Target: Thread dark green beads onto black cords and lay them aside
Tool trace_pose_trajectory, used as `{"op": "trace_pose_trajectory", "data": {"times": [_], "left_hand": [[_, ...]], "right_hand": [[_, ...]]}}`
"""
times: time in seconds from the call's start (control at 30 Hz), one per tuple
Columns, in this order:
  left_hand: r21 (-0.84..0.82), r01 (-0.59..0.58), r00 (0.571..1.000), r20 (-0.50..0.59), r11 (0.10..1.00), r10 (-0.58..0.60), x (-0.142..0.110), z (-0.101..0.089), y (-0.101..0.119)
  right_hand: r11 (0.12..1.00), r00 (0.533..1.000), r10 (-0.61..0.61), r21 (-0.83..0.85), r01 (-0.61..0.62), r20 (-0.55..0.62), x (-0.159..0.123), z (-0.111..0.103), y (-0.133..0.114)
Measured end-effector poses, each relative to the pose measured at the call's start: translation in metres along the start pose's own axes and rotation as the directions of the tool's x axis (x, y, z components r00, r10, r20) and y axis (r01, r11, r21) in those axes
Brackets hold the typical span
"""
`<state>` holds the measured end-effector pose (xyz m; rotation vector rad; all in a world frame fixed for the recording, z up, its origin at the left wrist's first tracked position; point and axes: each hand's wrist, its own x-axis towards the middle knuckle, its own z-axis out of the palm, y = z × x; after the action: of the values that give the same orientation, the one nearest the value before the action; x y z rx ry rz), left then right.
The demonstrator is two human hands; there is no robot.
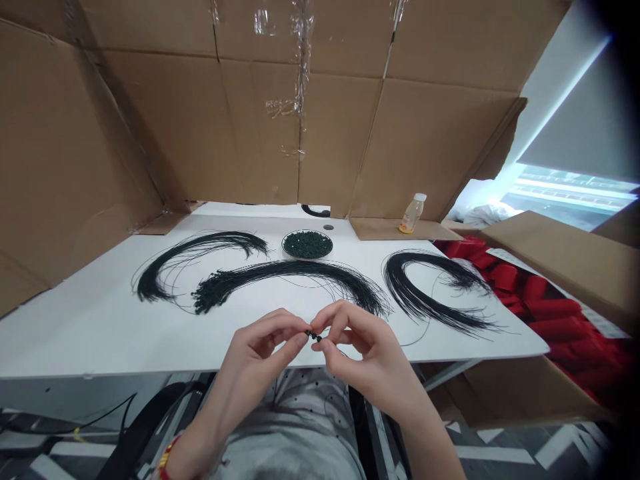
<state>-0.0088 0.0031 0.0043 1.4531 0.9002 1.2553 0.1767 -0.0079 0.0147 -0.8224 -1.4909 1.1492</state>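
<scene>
My left hand (274, 342) and my right hand (359, 348) meet just above the table's front edge, thumb and forefinger of each pinched. Between the fingertips runs a short row of small black bead-like pieces (314, 335); each hand grips one end of it. A thin dark cord seems to trail below my right hand. Behind the hands, a bundle of black cords (295, 269) arcs across the table, its left end thick with dark little clumps (210, 291). Beyond it stands a round dish (284, 252) heaped with small dark green pieces (307, 244).
Curved bundles of black cords lie at left (155, 273) and right (425, 303) on the white table (125, 340). Cardboard walls (240, 127) enclose the back and left. A small bottle (413, 213) stands at back right. Red rolls (555, 310) fill a box beside the table.
</scene>
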Motion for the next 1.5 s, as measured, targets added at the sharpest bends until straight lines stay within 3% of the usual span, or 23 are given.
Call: {"op": "trace_pose_trajectory", "data": {"times": [1.13, 1.5], "left_hand": [[0.024, -0.020, 0.999, 0.041, 1.000, 0.019, -0.0002, -0.0026, -0.0032], [0.121, -0.104, 0.989, 0.116, 0.987, 0.090, 0.0006, -0.0065, 0.0007]], "right_hand": [[0.998, 0.998, -0.055, -0.027, 0.056, 0.015, 0.0010, -0.0010, 0.0009], [0.998, 0.998, -0.041, -0.040, 0.043, 0.053, -0.0008, -0.0038, 0.0011]]}}
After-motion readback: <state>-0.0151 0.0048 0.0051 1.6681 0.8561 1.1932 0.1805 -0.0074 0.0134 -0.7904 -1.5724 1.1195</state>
